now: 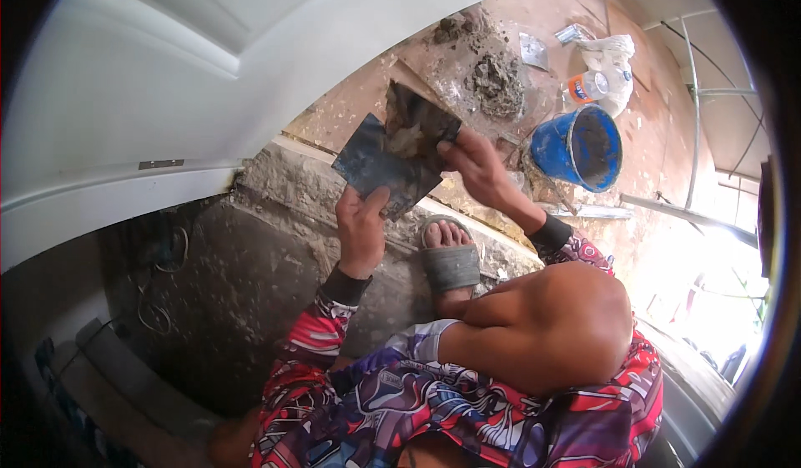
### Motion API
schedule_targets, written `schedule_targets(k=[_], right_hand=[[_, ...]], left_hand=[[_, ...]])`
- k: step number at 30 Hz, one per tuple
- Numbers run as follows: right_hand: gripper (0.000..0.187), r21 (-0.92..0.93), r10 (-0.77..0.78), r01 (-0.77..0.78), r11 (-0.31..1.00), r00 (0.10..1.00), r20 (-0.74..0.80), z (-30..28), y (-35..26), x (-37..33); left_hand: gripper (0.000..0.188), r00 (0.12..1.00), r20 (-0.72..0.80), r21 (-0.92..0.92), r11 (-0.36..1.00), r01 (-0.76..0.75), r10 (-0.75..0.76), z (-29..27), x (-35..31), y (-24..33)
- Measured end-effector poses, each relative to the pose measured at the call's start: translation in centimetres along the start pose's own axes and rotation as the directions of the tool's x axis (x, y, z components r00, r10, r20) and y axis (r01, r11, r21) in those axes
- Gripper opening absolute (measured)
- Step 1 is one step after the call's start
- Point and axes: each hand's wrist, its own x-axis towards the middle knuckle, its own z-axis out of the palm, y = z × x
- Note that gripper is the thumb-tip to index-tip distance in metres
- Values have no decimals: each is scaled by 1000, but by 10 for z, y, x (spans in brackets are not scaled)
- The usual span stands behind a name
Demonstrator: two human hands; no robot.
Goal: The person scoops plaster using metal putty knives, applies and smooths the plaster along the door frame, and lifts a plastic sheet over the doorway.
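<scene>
My left hand [361,233] is closed on the lower edge of a dark, flat, square-cornered sheet [374,165], thumb on top. A second dark piece [424,111], with a ragged brown and whitish patch in its middle, overlaps the sheet on its far right. At that piece's right corner my right hand [477,166] pinches the edge. Whether the two pieces are joined, I cannot tell. Both are held up tilted above a rough, broken concrete step [292,176]. What they are made of does not show plainly.
A white panel [167,59] fills the upper left. Beyond my hands lie a heap of wet mortar [498,84], a blue bucket [555,147] of grey mix, a plastic bottle [586,88] and a white bag [617,55]. Metal bars [692,109] stand right. My sandalled foot [450,259] is below.
</scene>
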Motion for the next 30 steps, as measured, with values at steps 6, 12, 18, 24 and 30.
schedule_targets(k=[6,12,18,24,30], right_hand=[[56,-395,-265,336,855,938,224,7,-32,-21],[75,-581,-248,472,664,871,424,5,-37,-27],[63,-652,-259,505,566,859,441,7,-23,-26],[17,297,292,-350,889,930,223,18,15,-17],[7,790,279,-389,474,917,284,22,-24,-18]], left_hand=[[25,991,132,-370,927,56,-8,-5,5,9],[28,982,186,-396,918,39,39,-22,4,21],[17,989,109,-292,954,-66,102,-43,-5,34],[10,872,103,118,864,-489,479,-56,-4,64],[22,669,417,606,361,-709,615,-46,2,91]])
